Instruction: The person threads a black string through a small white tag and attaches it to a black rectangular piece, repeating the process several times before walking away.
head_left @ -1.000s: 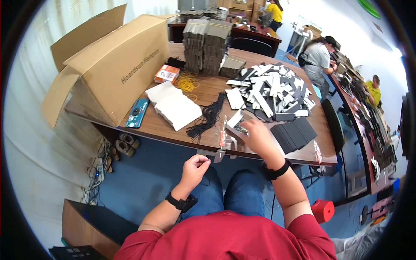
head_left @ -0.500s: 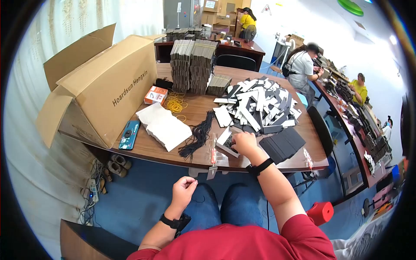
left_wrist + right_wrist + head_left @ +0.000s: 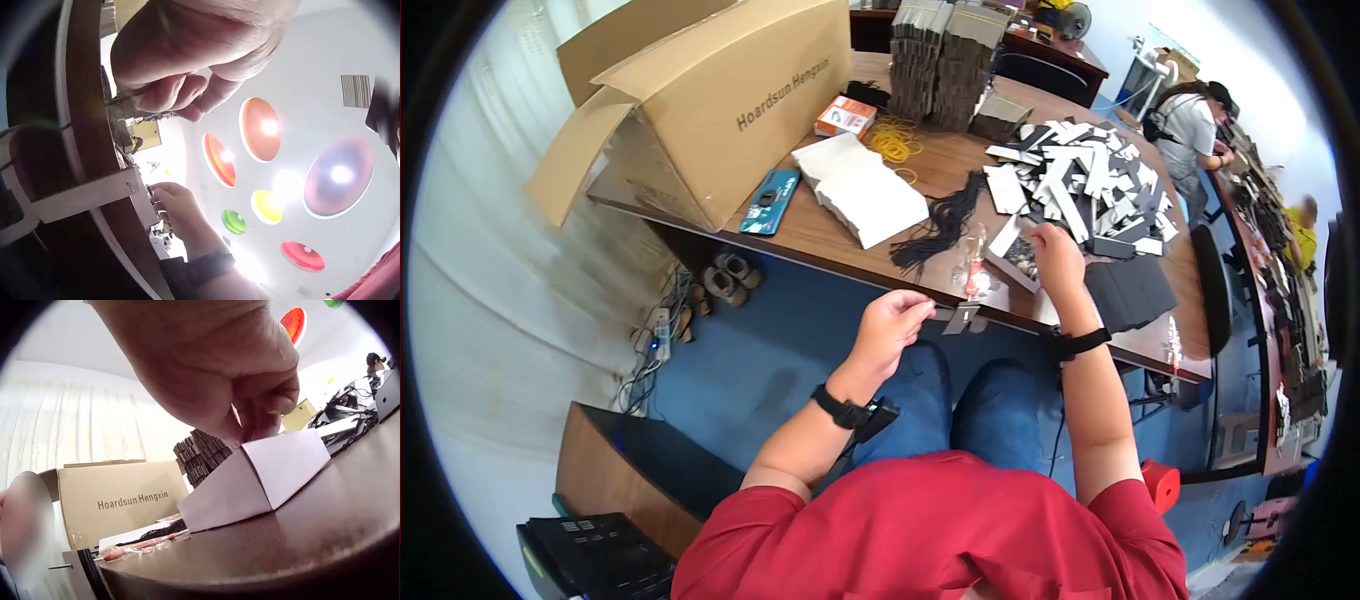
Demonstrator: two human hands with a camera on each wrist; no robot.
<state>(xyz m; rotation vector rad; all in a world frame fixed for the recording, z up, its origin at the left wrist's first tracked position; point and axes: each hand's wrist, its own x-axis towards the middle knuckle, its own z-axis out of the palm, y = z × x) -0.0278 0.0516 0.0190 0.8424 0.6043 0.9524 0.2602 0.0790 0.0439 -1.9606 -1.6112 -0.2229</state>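
My left hand [image 3: 890,330] is raised over my lap just off the table edge, thumb and fingertips pinched together. A thin dark cord showed below these fingers a moment ago. In the left wrist view its fingers [image 3: 169,94] are curled. My right hand [image 3: 1060,265] reaches down to a small white open box [image 3: 287,462] near the table's front edge. Small metallic bits [image 3: 1022,258] lie in this box. The right fingertips go behind its rim in the right wrist view; I cannot tell what they hold.
Black cords [image 3: 945,225] and white sheets [image 3: 865,195] lie left of the box. Behind are a heap of black and white strips [image 3: 1080,190] and tall stacks [image 3: 930,65]. Black cards [image 3: 1130,295] lie right. A grey tag [image 3: 965,318] overhangs the edge. A cardboard carton [image 3: 740,120] stands left.
The head view has swung about. My right hand has stayed at the small box, its fingers shifting over it. My left hand has risen closer to the table edge.
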